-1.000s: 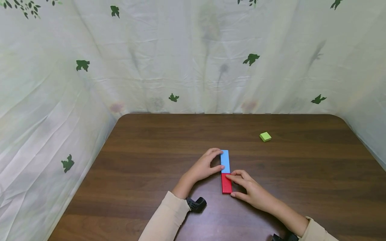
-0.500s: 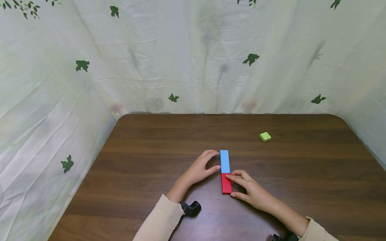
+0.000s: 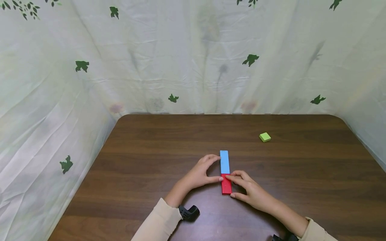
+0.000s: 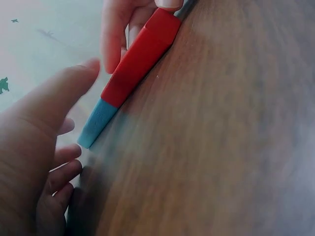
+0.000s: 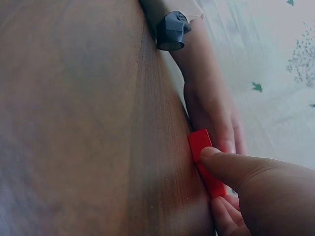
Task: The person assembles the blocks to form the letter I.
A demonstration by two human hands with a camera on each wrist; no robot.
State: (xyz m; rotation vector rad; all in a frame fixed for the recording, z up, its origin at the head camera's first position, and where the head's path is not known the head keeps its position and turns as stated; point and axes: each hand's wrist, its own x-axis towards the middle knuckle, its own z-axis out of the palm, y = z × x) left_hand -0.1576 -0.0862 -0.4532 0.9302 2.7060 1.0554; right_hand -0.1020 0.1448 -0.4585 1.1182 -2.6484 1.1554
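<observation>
On the brown table [image 3: 169, 137], a blue rectangular block [image 3: 224, 162] and a red rectangular block [image 3: 227, 187] lie end to end in a line, the blue one farther away. My right hand [image 3: 256, 194] holds the red block from the right, thumb [image 5: 216, 160] at its near end and index finger on its top near the seam. From the left, my left hand [image 3: 197, 174] reaches beside both blocks with thumb and fingers spread apart. Its fingertips are at the blue block's left edge, and its thumb overlaps the red block's edge in the head view.
A small light-green block [image 3: 265, 137] lies at the back right of the table. Pale curtains [image 3: 193, 60] with a leaf pattern hang behind and beside the table. Each wrist wears a black camera [image 3: 189, 213].
My left hand has drawn back from the blue block's top and slid nearer, its thumb now beside the red block. My right hand and the blocks have stayed in place.
</observation>
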